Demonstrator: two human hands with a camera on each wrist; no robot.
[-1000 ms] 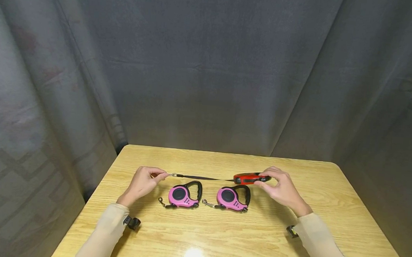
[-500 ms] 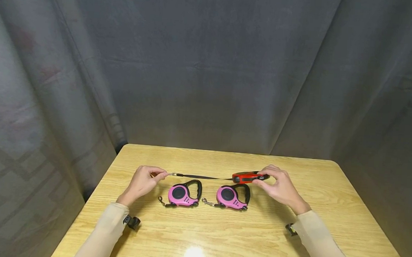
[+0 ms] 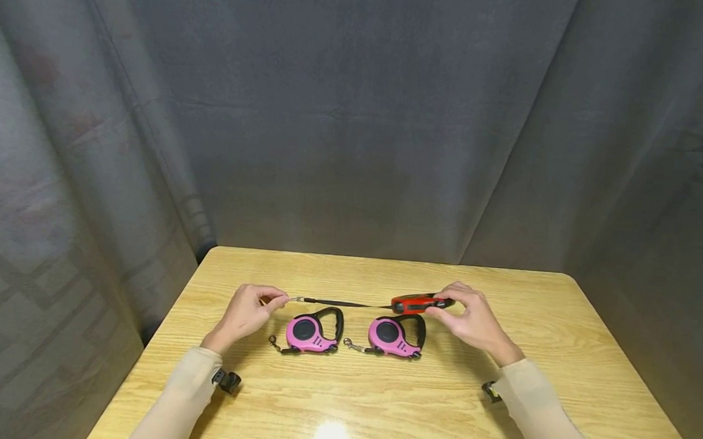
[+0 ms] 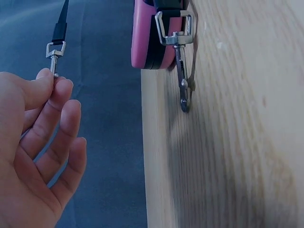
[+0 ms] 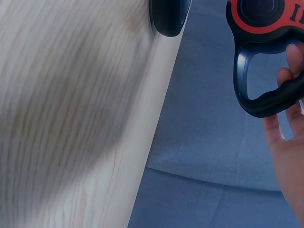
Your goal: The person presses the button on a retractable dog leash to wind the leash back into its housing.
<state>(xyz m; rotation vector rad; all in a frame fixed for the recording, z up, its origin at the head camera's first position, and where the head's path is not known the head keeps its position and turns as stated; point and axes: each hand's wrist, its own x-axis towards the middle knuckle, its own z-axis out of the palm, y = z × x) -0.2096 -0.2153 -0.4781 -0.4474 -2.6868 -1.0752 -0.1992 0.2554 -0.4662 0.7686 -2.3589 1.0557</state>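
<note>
My right hand (image 3: 472, 321) grips the black handle of a red retractable dog leash (image 3: 409, 304), held above the table behind two pink leashes. In the right wrist view its black loop handle (image 5: 270, 107) shows with fingers round it. A black strap (image 3: 340, 303) runs out of the red case to the left, nearly straight. At its end my left hand (image 3: 248, 310) pinches the metal snap clip (image 4: 54, 61) between thumb and forefinger, the other fingers loosely bent. The left pink leash (image 3: 308, 332) and the right pink leash (image 3: 391, 336) lie flat, their clips pointing left.
The wooden table (image 3: 341, 393) has its far edge close behind the red leash. A grey curtain (image 3: 344, 145) hangs behind and at both sides. The left pink leash's metal clip (image 4: 183, 80) lies near my left hand.
My right hand and the red leash have shifted slightly left, shortening the strap a little. My left hand still pinches the clip, almost in place. The pink leashes have stayed put.
</note>
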